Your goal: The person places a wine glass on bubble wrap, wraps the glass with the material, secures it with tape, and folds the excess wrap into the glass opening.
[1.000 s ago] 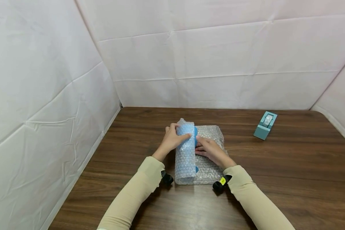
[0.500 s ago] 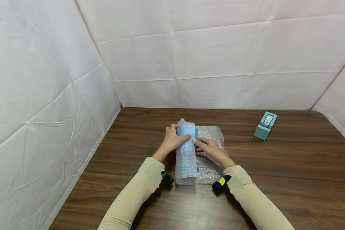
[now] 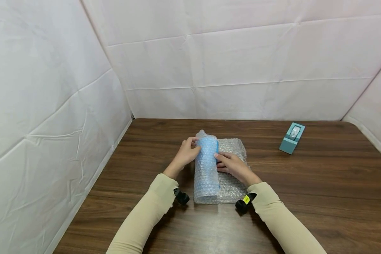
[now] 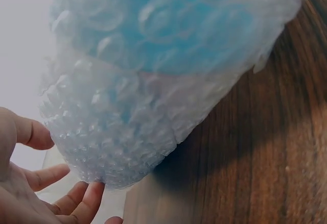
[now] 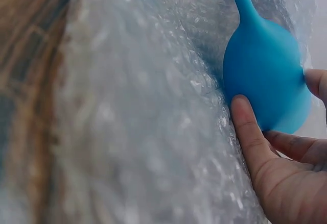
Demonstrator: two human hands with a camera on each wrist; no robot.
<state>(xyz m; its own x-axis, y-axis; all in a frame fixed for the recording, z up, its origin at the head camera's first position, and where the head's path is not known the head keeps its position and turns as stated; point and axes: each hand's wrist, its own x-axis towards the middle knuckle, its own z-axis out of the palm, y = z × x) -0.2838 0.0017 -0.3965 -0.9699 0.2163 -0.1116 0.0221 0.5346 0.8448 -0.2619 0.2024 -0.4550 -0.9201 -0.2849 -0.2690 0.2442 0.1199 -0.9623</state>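
Note:
A blue stemmed goblet lies inside a folded sheet of bubble wrap. In the right wrist view its bowl, stem and round foot show under the raised layer. My right hand holds the bowl at the open side of the fold, thumb on one side and fingers on the other. On the wrapped side, my left hand touches the outside of the far end with loosely bent fingertips. Through the wrap, the goblet's blue shows in the left wrist view.
A teal tape dispenser stands at the back right of the brown wooden table. Under and right of the fold, the remaining bubble wrap lies flat. White cloth walls rise behind and at the sides.
My left thumb has come off the top of the wrap to its left side. The right thumb has moved left onto the flap's edge, and the flap covers more of the goblet.

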